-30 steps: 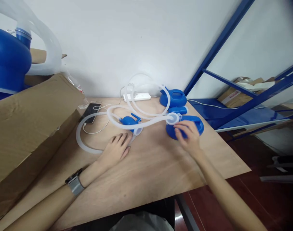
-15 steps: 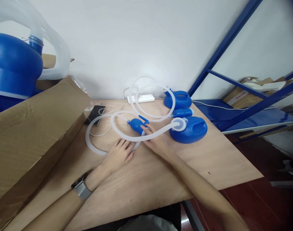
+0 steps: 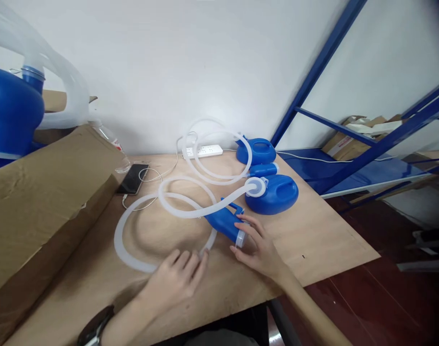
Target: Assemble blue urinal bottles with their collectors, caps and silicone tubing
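My right hand (image 3: 259,247) grips the clear-capped end of a blue bottle-shaped plastic piece (image 3: 223,223), thumb on the near side and fingers over the top. That piece has a slim blue handle and lies slantwise over the table, its far end behind the translucent tube (image 3: 128,254). My left hand (image 3: 179,276) is curled over the near part of the tube's loop, which passes beneath its fingers. The tube coils and runs up to a white round cap on a blue jug (image 3: 273,194) lying on its side.
Behind stand another blue jug (image 3: 261,151) and a smaller blue piece (image 3: 263,169) with a coiled tube. A power strip (image 3: 205,151), a phone (image 3: 133,179) on a cable and a plastic bottle (image 3: 111,142) lie near the wall. A cardboard box (image 3: 50,192) fills the left side.
The blue bottle-shaped piece has come nearer and to the right with my right hand. My left hand has moved nearer, and the tube's near loop has shifted with it.
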Motion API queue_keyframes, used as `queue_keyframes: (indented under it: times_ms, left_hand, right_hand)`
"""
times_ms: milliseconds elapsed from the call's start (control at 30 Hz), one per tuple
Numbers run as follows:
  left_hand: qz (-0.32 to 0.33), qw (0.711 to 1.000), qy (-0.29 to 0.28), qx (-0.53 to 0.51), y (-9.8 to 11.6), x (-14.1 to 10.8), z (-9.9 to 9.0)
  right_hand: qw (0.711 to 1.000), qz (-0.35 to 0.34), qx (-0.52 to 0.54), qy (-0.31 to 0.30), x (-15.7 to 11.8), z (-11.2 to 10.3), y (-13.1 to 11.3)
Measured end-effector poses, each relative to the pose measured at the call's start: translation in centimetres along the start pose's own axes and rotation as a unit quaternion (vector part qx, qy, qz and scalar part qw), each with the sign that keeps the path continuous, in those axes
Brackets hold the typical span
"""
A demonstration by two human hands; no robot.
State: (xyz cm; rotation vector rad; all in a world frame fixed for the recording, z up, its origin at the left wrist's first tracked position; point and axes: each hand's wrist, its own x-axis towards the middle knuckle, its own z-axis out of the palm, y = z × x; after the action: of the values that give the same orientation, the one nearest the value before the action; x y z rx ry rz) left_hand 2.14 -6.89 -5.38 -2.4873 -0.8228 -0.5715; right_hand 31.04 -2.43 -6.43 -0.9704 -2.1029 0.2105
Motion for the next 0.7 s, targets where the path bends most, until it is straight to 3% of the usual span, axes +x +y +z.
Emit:
queue_keyframes:
  times_ms: [133,267,367,533,633,667,700]
  left_hand:
    - [-0.018,0.998,0.000,-0.054,5.0,2.1,-2.0]
    - [-0.064,0.995,0.000,-0.081,8.9,3.9,-0.7]
    - [-0.073,0.993,0.007,-0.096,10.1,5.1,0.4]
    - [-0.076,0.986,0.057,-0.138,8.8,4.3,-1.1]
    - [-0.136,0.976,0.112,-0.129,6.0,0.5,-3.2]
    - [-0.166,0.973,0.113,-0.114,4.7,-1.3,-3.7]
    - [-0.184,0.975,0.065,-0.103,3.3,-3.2,-4.1]
  right_hand:
    - [0.999,0.003,-0.005,-0.038,-2.3,-0.5,-1.1]
    - [0.985,-0.045,0.031,-0.164,-2.8,-1.2,-0.9]
    - [0.969,-0.059,0.057,-0.231,-2.4,-1.7,-0.5]
    - [0.971,-0.080,0.012,-0.227,-1.9,-1.8,-0.1]
    - [0.973,-0.081,-0.029,-0.215,-2.1,-1.9,0.6]
    - [0.973,-0.075,-0.036,-0.217,-2.3,-2.0,0.9]
    - [0.972,-0.066,-0.043,-0.220,-2.5,-2.1,1.2]
